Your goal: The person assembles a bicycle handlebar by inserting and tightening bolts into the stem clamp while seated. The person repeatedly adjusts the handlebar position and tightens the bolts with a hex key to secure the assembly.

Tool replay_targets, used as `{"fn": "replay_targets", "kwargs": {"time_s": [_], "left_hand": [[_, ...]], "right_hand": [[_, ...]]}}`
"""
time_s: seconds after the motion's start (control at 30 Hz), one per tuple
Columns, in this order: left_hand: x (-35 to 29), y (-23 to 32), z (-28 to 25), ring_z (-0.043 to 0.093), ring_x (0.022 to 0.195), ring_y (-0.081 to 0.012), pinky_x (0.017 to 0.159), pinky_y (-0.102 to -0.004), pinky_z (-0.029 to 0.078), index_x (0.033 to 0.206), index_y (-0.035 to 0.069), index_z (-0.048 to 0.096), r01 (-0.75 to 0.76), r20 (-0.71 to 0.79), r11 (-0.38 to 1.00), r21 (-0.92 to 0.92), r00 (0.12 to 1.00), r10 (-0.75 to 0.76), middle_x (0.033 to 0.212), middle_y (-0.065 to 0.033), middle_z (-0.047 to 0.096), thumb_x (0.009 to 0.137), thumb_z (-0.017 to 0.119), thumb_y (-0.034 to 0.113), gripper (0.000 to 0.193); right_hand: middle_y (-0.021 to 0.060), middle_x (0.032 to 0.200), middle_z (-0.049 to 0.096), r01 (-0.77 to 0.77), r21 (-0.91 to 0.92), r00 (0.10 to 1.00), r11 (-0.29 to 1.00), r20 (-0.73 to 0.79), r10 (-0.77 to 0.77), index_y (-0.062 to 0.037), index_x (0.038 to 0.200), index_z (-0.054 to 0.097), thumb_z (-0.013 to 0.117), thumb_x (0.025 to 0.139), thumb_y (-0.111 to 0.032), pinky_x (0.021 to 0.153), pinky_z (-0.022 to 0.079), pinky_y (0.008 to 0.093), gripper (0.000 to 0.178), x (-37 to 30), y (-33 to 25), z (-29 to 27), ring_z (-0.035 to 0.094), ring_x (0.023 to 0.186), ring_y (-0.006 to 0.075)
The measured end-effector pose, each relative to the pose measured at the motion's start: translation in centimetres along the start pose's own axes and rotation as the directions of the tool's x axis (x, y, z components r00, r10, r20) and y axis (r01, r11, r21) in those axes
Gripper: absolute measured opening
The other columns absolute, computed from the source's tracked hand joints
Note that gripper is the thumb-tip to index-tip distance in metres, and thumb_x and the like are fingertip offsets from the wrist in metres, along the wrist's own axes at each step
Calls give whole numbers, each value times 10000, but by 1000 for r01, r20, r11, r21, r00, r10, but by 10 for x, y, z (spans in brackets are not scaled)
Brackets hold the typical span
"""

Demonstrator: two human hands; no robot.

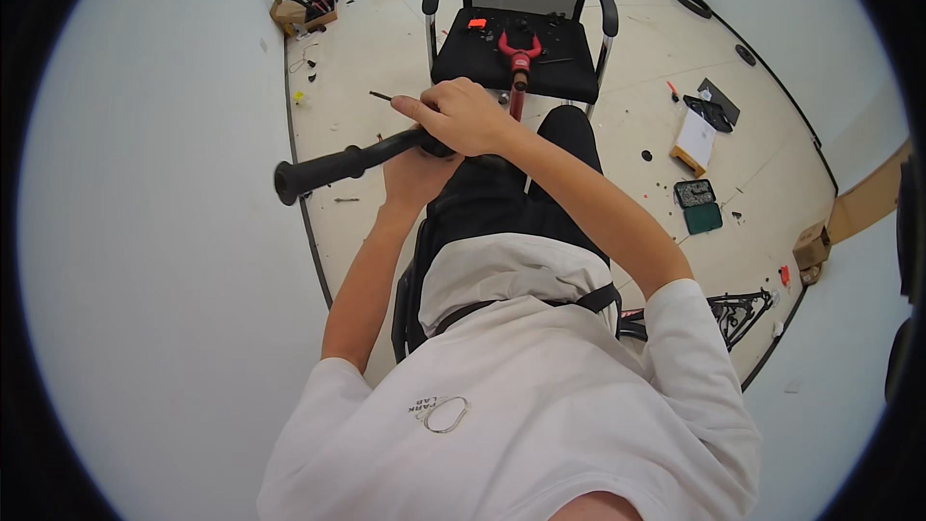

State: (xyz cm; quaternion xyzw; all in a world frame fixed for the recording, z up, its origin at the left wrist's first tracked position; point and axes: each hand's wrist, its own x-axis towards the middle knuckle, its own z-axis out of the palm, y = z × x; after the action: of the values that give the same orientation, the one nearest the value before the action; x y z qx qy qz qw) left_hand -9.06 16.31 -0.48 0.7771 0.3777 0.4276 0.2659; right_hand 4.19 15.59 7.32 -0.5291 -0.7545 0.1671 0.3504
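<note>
A black bicycle handlebar (386, 150) lies across in front of me, its rubber grip (318, 174) pointing left. My left hand (417, 178) is under the bar, closed around it near its inner end; its fingers are partly hidden. Above it, my right hand (461, 116) is closed on a thin dark rod (380, 95) that looks like a hex key, its tip sticking out to the left past the thumb. Where the two hands meet, the bar's inner end is mostly covered. Just beyond my right hand, a red forked part (521, 56) with a red tube rests against the chair seat.
A black office chair (473, 68) faces me, with an orange piece (477, 24) and small dark bits on its seat. Right on the floor are an opened green case (703, 218) of small parts, a white box (694, 142) and a black frame (743, 316). A wall (164, 232) stands left.
</note>
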Motion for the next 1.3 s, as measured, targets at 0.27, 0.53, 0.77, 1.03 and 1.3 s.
{"fn": "replay_targets", "kwargs": {"time_s": [0.27, 0.53, 0.77, 1.03, 1.3], "left_hand": [[0, 6, 6, 671, 748, -207, 696, -322, 513, 954, 48, 632, -50, -9, 998, -41, 999, 49, 805, -61, 687, 705, 791, 275, 373], [0, 19, -1, 665, 662, -205, 644, -308, 522, 891, 37, 654, -165, -56, 984, 68, 984, 169, 721, -53, 677, 718, 800, 235, 301], [-1, -7, 1, 681, 776, -175, 726, -320, 507, 977, 48, 673, -280, 119, 938, 205, 958, 260, 810, -33, 706, 799, 742, 284, 303], [-9, -55, 12, 606, 1062, -170, 870, -333, 462, 1199, 59, 600, -302, 113, 953, -33, 946, 304, 1146, -68, 652, 890, 658, 298, 395], [-3, -36, 8, 648, 969, -148, 834, -311, 484, 1103, 49, 645, -203, 216, 979, 33, 957, 191, 1016, -76, 694, 855, 692, 266, 333]], "right_hand": [[142, 556, 576, -142, -54, 986, 988, 85, 146, 69, 756, 686, 517, 920, -494, 570, 439, 357, 610, -8, -13, -18, 556, 539, 239], [124, 760, 681, 73, 199, 995, 977, 56, -85, 50, 915, 693, 566, 899, -383, 660, 469, 312, 452, 4, -40, -50, 609, 694, 178], [194, 615, 624, 195, 170, 968, 966, 123, -218, 55, 773, 663, 570, 864, -251, 660, 502, 398, 333, 9, -67, -29, 608, 598, 362], [179, 746, 673, 263, 98, 962, 960, 50, -268, 40, 909, 677, 609, 854, -140, 665, 526, 337, 200, -5, -65, -10, 664, 678, 300], [205, 787, 674, 244, 216, 963, 945, 64, -263, 28, 924, 694, 569, 837, -114, 707, 514, 382, 208, -3, -55, -20, 642, 719, 353]]}}
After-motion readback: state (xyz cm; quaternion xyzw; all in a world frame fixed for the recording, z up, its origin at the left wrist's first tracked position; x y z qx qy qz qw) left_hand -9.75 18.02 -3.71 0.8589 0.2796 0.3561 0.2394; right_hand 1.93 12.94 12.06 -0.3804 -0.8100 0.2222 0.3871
